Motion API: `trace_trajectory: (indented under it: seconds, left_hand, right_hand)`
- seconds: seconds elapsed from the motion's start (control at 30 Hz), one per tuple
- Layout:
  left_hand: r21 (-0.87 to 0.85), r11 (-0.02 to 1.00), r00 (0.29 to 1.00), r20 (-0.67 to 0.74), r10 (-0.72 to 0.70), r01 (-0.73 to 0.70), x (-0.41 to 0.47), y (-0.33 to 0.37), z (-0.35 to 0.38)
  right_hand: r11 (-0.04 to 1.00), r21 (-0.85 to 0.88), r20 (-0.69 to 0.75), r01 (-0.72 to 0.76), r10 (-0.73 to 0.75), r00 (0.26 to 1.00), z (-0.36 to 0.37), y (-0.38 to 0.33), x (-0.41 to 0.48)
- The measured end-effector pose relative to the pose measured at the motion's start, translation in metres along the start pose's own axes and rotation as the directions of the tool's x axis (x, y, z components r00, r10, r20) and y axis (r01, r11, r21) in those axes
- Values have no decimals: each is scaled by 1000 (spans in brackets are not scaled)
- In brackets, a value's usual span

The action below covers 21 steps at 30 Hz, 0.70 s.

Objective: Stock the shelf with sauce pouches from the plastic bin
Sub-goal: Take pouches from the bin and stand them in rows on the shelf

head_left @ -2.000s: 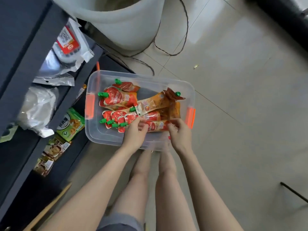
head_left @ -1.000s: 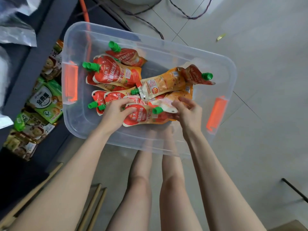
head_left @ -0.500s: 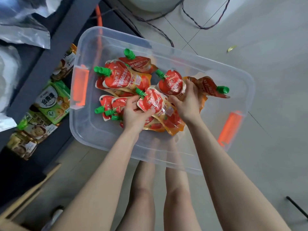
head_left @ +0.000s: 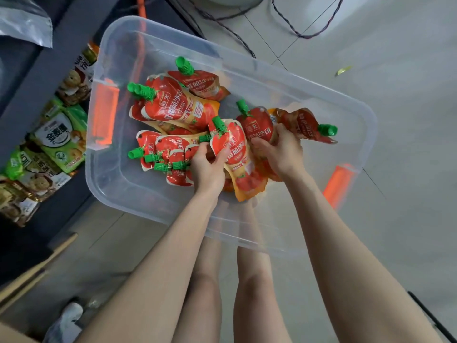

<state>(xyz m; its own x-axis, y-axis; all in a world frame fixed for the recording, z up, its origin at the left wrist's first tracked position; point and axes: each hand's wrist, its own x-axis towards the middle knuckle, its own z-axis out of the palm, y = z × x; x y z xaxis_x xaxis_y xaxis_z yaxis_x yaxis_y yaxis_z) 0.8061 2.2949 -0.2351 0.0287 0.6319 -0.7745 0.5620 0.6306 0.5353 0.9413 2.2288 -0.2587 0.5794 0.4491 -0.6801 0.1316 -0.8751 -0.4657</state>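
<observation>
A clear plastic bin [head_left: 309, 90] with orange handles sits on the floor and holds several red tomato sauce pouches with green caps. My left hand [head_left: 207, 169] grips one upright pouch [head_left: 231, 147] near the bin's middle, thumb on its front. My right hand [head_left: 280, 154] holds another pouch [head_left: 258, 127] right beside it, fingers curled round its lower part. A loose stack of pouches [head_left: 170, 157] lies left of my left hand, and two more [head_left: 178, 107] lie toward the far wall. One pouch [head_left: 306, 125] points right, cap outward.
A dark shelf unit [head_left: 57, 60] stands to the left, its low shelf filled with green snack packets [head_left: 59, 139]. Silver bags [head_left: 24, 23] lie on a higher shelf. Cables [head_left: 284, 23] trail on the tiled floor beyond the bin. My legs are under the bin's near edge.
Both hands have gathered pouches from flat in the bin's near side and raised them upright at the middle. The view has come closer to the bin.
</observation>
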Motion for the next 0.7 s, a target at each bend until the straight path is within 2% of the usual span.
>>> trace_trajectory:
  seconds: [0.1,0.23,0.43,0.57,0.7]
  left_hand:
    - [-177,984,998,-60,16,-27,-8,0,-7]
    - [-245,964,989,-124,80,-108,-25,15,-20]
    - [-270,943,977,-141,161,-195,-71,56,-49]
    - [-320,944,996,-39,76,-84,-124,63,-74]
    - [-485,870,990,140,-21,87,-191,56,-99]
  right_hand:
    - [983,181,10,11,-13,1000,-12,-9,-16]
    - [862,501,119,-78,21,993,-26,-26,-50]
    - [741,658,221,-136,-17,975,-60,-56,-116]
    - [709,684,291,-169,-52,955,-84,-70,-166]
    - [733,660,320,-165,-77,944,-97,-74,-219]
